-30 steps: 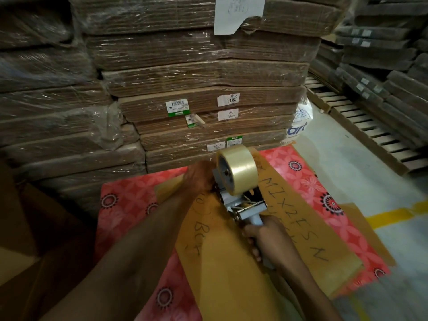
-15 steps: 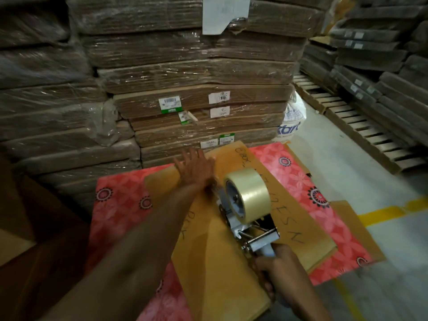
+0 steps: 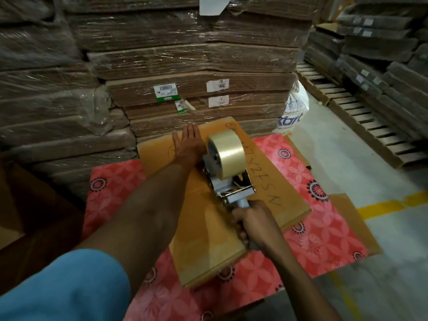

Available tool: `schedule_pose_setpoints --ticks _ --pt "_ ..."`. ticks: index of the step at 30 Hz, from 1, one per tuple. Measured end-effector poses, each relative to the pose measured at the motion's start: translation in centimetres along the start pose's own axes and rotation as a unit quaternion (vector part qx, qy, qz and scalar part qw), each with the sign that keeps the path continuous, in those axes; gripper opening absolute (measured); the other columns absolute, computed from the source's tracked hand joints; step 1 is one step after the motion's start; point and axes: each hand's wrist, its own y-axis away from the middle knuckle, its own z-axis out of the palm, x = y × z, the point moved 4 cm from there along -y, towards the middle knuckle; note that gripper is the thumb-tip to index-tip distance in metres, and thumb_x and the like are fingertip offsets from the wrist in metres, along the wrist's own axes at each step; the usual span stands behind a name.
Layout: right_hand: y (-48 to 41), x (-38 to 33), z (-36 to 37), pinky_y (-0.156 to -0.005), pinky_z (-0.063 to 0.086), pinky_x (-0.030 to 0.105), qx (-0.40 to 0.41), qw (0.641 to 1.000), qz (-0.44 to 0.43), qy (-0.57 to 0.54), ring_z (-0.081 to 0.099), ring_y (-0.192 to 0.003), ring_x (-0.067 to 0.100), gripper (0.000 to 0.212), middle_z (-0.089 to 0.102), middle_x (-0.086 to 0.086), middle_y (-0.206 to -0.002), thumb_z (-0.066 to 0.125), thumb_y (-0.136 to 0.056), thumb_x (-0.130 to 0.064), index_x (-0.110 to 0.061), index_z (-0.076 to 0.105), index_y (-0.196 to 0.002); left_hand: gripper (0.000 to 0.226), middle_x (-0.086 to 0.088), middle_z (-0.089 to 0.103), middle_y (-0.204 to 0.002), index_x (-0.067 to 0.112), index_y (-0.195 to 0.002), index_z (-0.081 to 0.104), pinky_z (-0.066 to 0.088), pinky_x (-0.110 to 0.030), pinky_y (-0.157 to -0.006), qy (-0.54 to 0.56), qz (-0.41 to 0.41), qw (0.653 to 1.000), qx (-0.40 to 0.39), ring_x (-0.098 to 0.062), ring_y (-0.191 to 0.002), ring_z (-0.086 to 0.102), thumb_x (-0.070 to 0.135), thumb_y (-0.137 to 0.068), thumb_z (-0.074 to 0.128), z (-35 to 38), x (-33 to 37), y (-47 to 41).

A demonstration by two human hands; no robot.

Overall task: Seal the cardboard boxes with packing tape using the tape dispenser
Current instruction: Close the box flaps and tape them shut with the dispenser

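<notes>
A brown cardboard box point(image 3: 208, 230) with black handwriting lies on a red flowered mat point(image 3: 324, 237). On its top stands a metal tape dispenser point(image 3: 225, 181) carrying a roll of clear tape point(image 3: 227, 150). My right hand point(image 3: 254, 222) grips the dispenser's handle near the middle of the box. My left hand point(image 3: 187, 144) lies flat with straight fingers on the far end of the box, just left of the roll.
Shrink-wrapped stacks of flat cardboard point(image 3: 185, 66) rise right behind the box and to the left. Wooden pallets point(image 3: 361, 117) and more stacks stand at the right. A white printed bag point(image 3: 294, 107) sits by the stack. A yellow line point(image 3: 393, 205) marks the grey floor.
The dispenser has travelled along the box top toward me with my right hand. My left hand has opened flat and stayed pressed at the far end.
</notes>
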Motion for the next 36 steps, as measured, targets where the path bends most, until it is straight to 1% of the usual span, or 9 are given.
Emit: schedule_pose_setpoints --ticks 5,9,11,14,18,21,27,32,36 --pt "4.8 4.8 -2.9 -0.050 0.030 0.033 -0.015 0.998 0.004 0.066 0.041 -0.041 0.018 0.019 0.045 -0.002 -0.044 0.063 -0.056 -0.023 -0.006 0.056 -0.053 0.094 -0.010 -0.011 -0.168 0.008 -0.159 -0.007 -0.013 -0.056 -0.120 0.025 -0.010 0.999 0.034 -0.024 -0.155 -0.012 0.074 -0.095 0.010 0.7 0.0 -0.7" --pt "8.3 8.2 -5.0 -0.052 0.036 0.036 0.010 0.998 0.048 0.050 0.047 -0.045 0.020 0.034 0.051 0.000 -0.046 0.066 -0.042 -0.027 -0.001 0.061 -0.063 0.093 -0.010 -0.012 -0.167 0.008 -0.159 -0.007 -0.012 -0.056 -0.121 0.012 -0.022 0.999 0.046 -0.024 -0.154 -0.013 0.074 -0.095 0.007 0.6 0.3 -0.3" --pt "8.5 7.6 -5.0 -0.051 0.034 0.036 -0.007 0.998 0.023 0.063 0.045 -0.043 0.019 0.028 0.050 0.002 -0.045 0.063 -0.047 -0.022 0.001 0.055 -0.060 0.089 -0.011 -0.013 -0.167 0.006 -0.159 -0.008 -0.009 -0.057 -0.122 0.028 -0.036 0.998 0.047 -0.026 -0.154 -0.014 0.070 -0.098 0.008 0.5 1.2 0.8" --pt "8.7 6.8 -4.8 -0.051 0.030 0.036 -0.004 0.999 0.002 0.050 0.044 -0.043 0.019 0.011 0.049 0.004 -0.045 0.061 -0.046 -0.018 -0.009 0.056 -0.051 0.091 -0.014 -0.017 -0.166 0.004 -0.157 -0.011 -0.009 -0.054 -0.123 0.059 -0.033 0.997 0.038 -0.028 -0.153 -0.017 0.070 -0.098 0.008 2.0 3.4 4.7" --pt "9.3 7.1 -4.4 -0.048 0.027 0.030 0.001 1.000 0.009 0.015 0.039 -0.039 0.020 0.010 0.044 0.009 -0.042 0.060 -0.046 -0.017 -0.013 0.051 -0.045 0.088 -0.016 -0.021 -0.165 0.002 -0.156 -0.015 -0.008 -0.050 -0.124 -0.001 0.053 0.998 0.017 -0.028 -0.153 -0.019 0.059 -0.102 0.024 4.8 5.8 11.6" --pt "9.3 6.9 -4.3 -0.046 0.025 0.027 0.002 1.000 0.010 -0.008 0.036 -0.038 0.019 0.009 0.042 0.009 -0.043 0.059 -0.050 -0.015 -0.014 0.050 -0.047 0.088 -0.014 -0.020 -0.166 0.003 -0.156 -0.016 -0.003 -0.049 -0.125 -0.029 0.064 0.997 0.026 -0.028 -0.153 -0.017 0.048 -0.102 0.036 4.8 5.4 12.8" --pt "9.5 7.3 -5.1 -0.048 0.027 0.031 -0.001 1.000 -0.020 0.006 0.037 -0.039 0.018 0.014 0.041 0.007 -0.046 0.059 -0.051 -0.015 -0.006 0.048 -0.054 0.097 -0.014 -0.019 -0.166 0.004 -0.157 -0.015 -0.002 -0.050 -0.125 -0.029 0.065 0.997 0.005 -0.027 -0.154 -0.015 0.056 -0.099 0.043 4.5 5.6 12.7" --pt "12.7 11.1 -7.7 -0.049 0.029 0.030 0.027 0.998 -0.018 0.056 0.040 -0.039 0.018 0.011 0.048 0.001 -0.043 0.060 -0.046 -0.021 -0.013 0.055 -0.050 0.090 -0.007 -0.017 -0.167 0.012 -0.159 -0.011 -0.008 -0.048 -0.124 0.036 0.039 0.999 0.015 -0.020 -0.154 -0.014 0.073 -0.096 0.008 4.7 5.9 12.6" --pt "15.1 14.7 -8.6 -0.046 0.030 0.024 0.036 0.999 0.023 0.017 0.045 -0.037 0.019 0.020 0.051 0.009 -0.044 0.062 -0.045 -0.016 -0.006 0.058 -0.063 0.090 -0.006 -0.017 -0.167 0.012 -0.159 -0.011 -0.009 -0.048 -0.124 0.027 0.032 0.999 0.016 -0.020 -0.154 -0.014 0.074 -0.094 0.002 4.9 5.9 12.4"
